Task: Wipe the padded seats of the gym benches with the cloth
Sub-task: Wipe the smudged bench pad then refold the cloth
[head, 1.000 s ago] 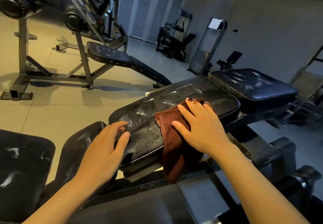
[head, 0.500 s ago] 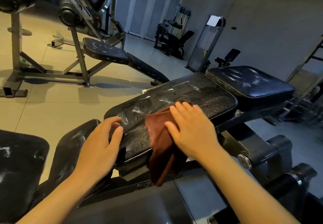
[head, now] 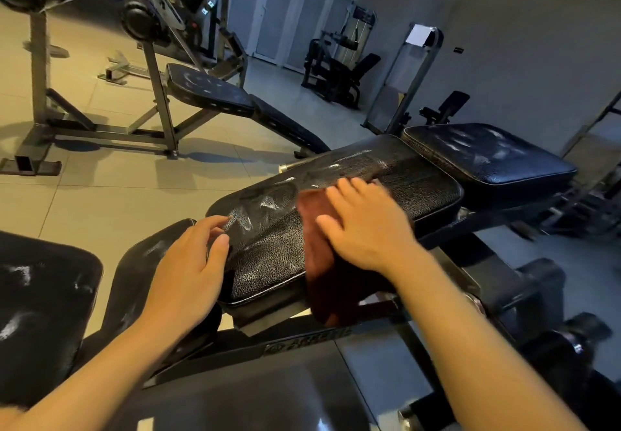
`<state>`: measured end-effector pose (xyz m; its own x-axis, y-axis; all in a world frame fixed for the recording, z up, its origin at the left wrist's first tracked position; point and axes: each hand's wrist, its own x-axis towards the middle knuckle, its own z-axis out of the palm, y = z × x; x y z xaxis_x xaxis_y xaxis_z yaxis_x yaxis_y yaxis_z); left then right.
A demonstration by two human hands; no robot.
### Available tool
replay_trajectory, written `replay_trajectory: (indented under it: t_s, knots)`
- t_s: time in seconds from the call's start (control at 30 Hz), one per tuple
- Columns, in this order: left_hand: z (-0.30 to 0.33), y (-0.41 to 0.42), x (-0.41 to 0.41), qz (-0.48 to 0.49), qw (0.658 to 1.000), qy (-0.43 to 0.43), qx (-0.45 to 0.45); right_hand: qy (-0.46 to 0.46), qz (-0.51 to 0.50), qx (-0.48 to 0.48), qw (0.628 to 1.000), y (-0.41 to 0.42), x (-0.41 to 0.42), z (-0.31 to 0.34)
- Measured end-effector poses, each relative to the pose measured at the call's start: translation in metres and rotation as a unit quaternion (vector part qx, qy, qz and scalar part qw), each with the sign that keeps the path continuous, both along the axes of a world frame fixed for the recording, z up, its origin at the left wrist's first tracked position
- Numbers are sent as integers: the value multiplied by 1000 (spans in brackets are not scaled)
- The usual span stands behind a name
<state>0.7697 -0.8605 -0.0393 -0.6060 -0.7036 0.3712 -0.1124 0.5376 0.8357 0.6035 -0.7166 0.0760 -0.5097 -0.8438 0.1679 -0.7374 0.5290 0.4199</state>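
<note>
A long black padded bench seat [head: 275, 252] with a pebbled, streaky surface lies across the middle of the view. A brown cloth [head: 322, 262] is spread over its near half and hangs down over the front edge. My right hand [head: 366, 225] presses flat on the cloth with fingers straight, blurred by motion. My left hand [head: 191, 266] rests on the seat's left end, fingers loosely bent and holding nothing. A second black pad [head: 487, 155] with pale smears adjoins the seat at the right.
More black pads sit at the lower left [head: 37, 299] and beside my left hand [head: 141, 272]. A bench press [head: 208, 94] with a weight rack stands on the tiled floor at the back left. Other machines [head: 339, 67] line the far wall. The bench's metal frame [head: 537, 296] runs below right.
My right hand slid the cloth toward the seat's near edge half a second ago and has now pushed it back out across the pad. My left hand stayed on the seat's left end.
</note>
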Motion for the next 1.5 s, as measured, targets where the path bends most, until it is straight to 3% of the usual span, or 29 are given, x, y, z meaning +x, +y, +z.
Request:
replay_trajectory:
  t_s: [0.2,0.3,0.47,0.6,0.87,1.1,1.27,1.37,1.5]
  knots:
    - [-6,-6,7,29,999,-32,13,-86,67,10,994,-32,64,-64]
    - [-8,-7,14,29,998,-48,14,-55,74,-44,995,-22,57,-63]
    - [-8,-1,22,-10,999,-52,-5,37,-46,-66,996,28,-7,4]
    - [-3,4,21,-18,999,-45,10,21,-179,-46,983,46,-40,32]
    - [0,-8,23,2,999,-2,46,-34,-11,-60,998,-20,37,-41]
    - [2,-11,34,20,998,5,55,-48,41,-64,996,-49,75,-89]
    - [1,-13,38,23,998,-10,60,-22,77,-78,994,-38,68,-79]
    - [-2,-14,38,15,998,-21,57,23,28,-81,996,-14,37,-46]
    - [-1,-14,34,9,998,-16,53,55,-123,-98,986,23,-20,9]
